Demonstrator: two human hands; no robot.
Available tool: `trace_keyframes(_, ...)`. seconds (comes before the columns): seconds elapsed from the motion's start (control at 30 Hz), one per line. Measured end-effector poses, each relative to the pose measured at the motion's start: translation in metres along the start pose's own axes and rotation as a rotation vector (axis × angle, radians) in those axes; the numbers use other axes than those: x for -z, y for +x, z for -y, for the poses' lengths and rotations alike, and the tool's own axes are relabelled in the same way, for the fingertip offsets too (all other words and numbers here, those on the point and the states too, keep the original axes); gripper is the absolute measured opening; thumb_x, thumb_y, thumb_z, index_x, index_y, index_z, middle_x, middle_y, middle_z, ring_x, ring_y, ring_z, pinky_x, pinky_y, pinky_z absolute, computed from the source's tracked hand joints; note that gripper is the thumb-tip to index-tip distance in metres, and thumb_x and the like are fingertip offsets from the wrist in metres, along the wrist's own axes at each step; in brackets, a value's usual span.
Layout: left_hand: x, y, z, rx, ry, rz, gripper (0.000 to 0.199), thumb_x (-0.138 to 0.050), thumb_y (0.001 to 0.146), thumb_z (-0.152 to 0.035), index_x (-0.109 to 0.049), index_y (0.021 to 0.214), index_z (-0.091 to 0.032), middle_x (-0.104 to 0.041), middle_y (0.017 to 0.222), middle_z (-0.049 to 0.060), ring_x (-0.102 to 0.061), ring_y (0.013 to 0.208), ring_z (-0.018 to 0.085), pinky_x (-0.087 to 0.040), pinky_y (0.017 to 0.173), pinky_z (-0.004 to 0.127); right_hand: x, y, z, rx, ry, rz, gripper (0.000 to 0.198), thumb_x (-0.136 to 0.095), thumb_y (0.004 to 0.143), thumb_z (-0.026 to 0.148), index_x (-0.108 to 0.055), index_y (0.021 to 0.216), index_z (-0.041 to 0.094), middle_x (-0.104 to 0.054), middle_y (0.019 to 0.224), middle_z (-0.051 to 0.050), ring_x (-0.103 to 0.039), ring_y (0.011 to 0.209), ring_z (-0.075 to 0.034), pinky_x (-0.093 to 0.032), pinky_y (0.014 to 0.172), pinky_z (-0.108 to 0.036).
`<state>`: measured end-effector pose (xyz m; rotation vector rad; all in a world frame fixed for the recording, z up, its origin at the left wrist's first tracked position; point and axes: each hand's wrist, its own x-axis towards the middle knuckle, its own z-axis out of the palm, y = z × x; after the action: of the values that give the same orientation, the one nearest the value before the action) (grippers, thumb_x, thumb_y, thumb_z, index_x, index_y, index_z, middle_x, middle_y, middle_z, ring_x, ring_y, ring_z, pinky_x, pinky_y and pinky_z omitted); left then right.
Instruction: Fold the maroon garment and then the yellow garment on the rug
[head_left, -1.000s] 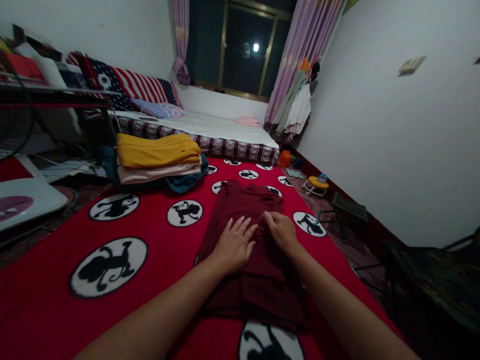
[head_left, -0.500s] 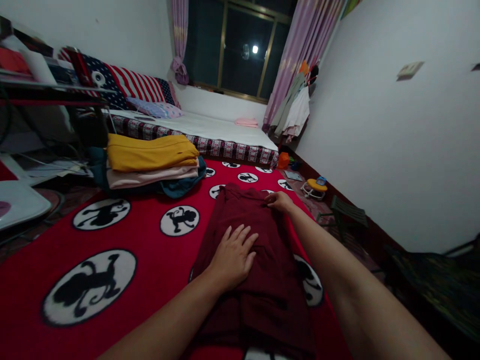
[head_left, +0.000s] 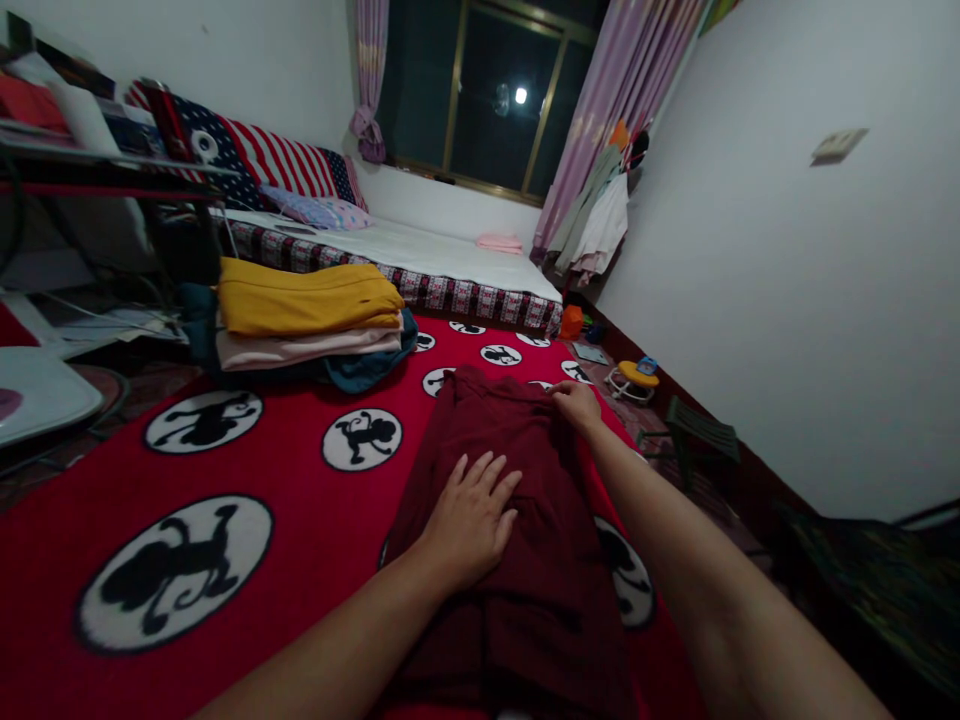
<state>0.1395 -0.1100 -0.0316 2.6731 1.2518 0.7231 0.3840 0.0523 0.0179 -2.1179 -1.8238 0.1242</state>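
Note:
A maroon garment lies lengthwise in front of me on a red blanket printed with monkey figures in white ovals. I cannot tell exactly what kind of garment it is. My left hand rests flat on its middle, fingers spread. At the far right corner, my right hand pinches the garment's edge between thumb and fingers. To the left beyond my hands stands a stack of folded clothes, with a yellow piece on top, a pale pink one under it and a teal one at the bottom.
A bed with a white sheet stands beyond the blanket, under the window. On the left is a cluttered desk. Along the right wall are a green folding stool, a small yellow-topped seat and hanging clothes.
My right hand has shifted slightly to the right along the garment's far edge, drawing that corner outward. My left hand stays flat on the garment. The view has tilted slightly.

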Motion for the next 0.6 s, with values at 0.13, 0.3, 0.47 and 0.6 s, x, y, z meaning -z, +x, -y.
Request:
trace_keyframes(0.13, -0.001, -0.001, 0.0, 0.002, 0.003, -0.008, 0.046, -0.042, 0.094, -0.039, -0.044, 0.138, -0.025, -0.042, 0.147, 0.007, -0.032, 0.138, 0.025, -0.019, 0.115, 0.051, 0.006, 0.005, 0.008, 0.16, 0.006, 0.157, 0.023, -0.068, 0.073, 0.031, -0.075, 0.095, 0.026, -0.074, 0.089, 0.001, -0.065, 0.08, -0.014, -0.045, 0.069, -0.019)
trace_keyframes(0.3, 0.001, -0.001, -0.001, 0.012, -0.005, -0.005, 0.046, -0.041, 0.095, -0.04, -0.044, 0.138, -0.025, -0.041, 0.147, 0.008, -0.031, 0.138, 0.026, -0.019, 0.115, 0.052, 0.005, -0.002, 0.013, 0.162, -0.112, 0.156, 0.014, -0.076, 0.065, 0.027, -0.076, 0.08, 0.023, -0.072, 0.078, -0.001, -0.065, 0.075, -0.018, -0.045, 0.068, -0.024)
trace_keyframes(0.47, 0.004, -0.001, -0.003, 0.019, -0.019, 0.004, 0.046, -0.04, 0.095, -0.039, -0.044, 0.139, -0.025, -0.041, 0.148, 0.008, -0.03, 0.139, 0.026, -0.018, 0.115, 0.053, -0.006, -0.014, 0.05, 0.195, -0.172, -0.047, 0.02, -0.061, 0.078, 0.019, -0.074, 0.093, 0.021, -0.067, 0.109, -0.012, -0.057, 0.11, -0.027, -0.04, 0.091, -0.036)
trace_keyframes(0.6, 0.006, 0.0, -0.003, 0.027, -0.028, 0.021, 0.046, -0.039, 0.096, -0.04, -0.045, 0.138, -0.024, -0.04, 0.148, 0.008, -0.029, 0.139, 0.026, -0.017, 0.115, 0.053, -0.018, -0.005, 0.098, 0.276, -0.106, -0.062, 0.03, -0.048, 0.085, 0.016, -0.071, 0.102, 0.024, -0.066, 0.116, -0.007, -0.058, 0.11, -0.021, -0.041, 0.089, -0.028)
